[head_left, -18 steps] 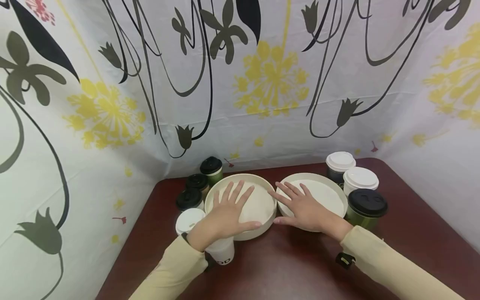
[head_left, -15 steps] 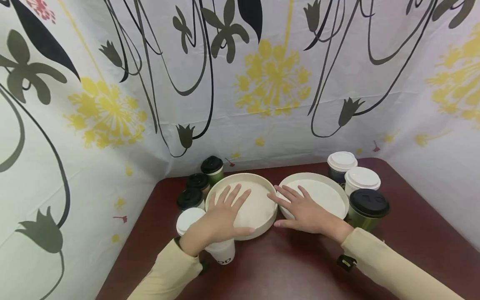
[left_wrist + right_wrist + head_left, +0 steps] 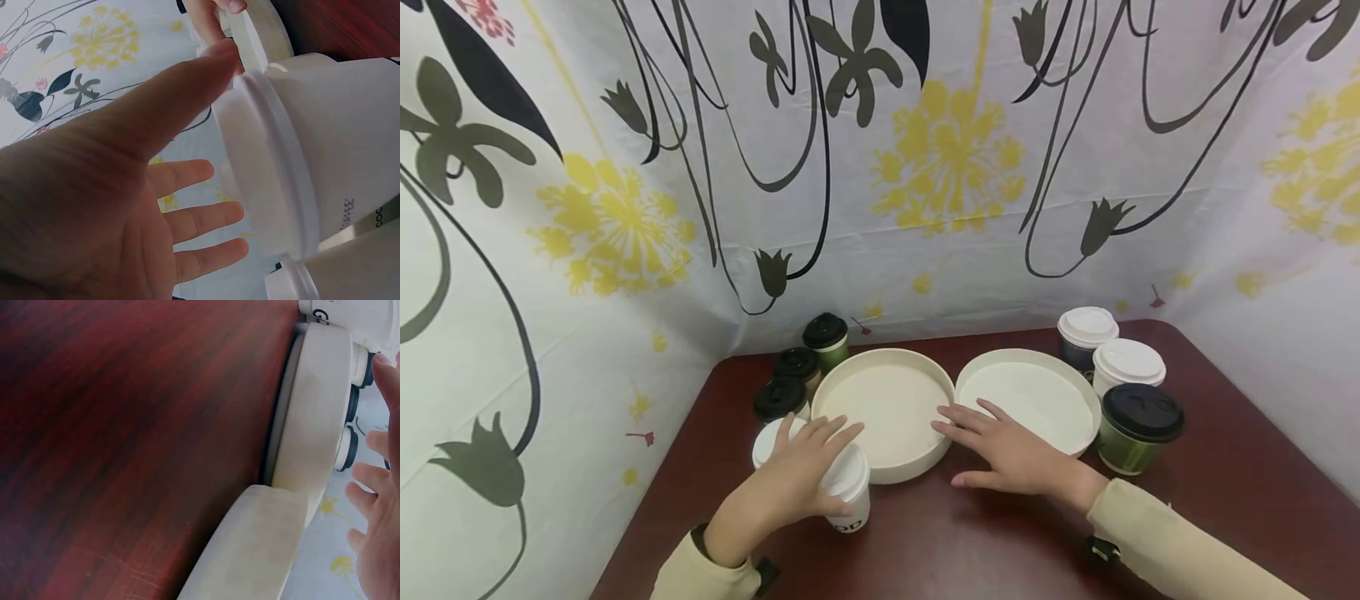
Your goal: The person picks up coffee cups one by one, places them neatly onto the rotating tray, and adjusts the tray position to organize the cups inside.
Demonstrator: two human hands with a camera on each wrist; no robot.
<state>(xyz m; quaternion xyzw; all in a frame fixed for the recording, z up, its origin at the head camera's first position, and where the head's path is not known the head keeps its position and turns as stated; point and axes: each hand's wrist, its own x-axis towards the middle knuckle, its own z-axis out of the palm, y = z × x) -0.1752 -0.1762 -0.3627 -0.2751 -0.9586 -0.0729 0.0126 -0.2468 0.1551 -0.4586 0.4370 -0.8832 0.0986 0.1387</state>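
- Cloth (image 3: 857,275): floral, behind.
- Bench (image 3: 985,550): dark red.
- Cream tray (image 3: 891,404) and white tray (image 3: 1037,392): side by side, mid-bench.
- Left hand (image 3: 790,475): fingers apart; contact unclear.
- Right hand (image 3: 1011,450): fingers apart, by both trays.
- Two cups (image 3: 852,492): under the left hand.
- Other cups (image 3: 1138,429): three outside each tray.

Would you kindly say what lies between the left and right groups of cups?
The head view shows a cream tray and a whiter tray side by side there, the right hand partly covering both.

They are wearing cream long sleeves (image 3: 1187,540), a dark left wristband (image 3: 699,540) and a small black right-wrist device (image 3: 1102,548).
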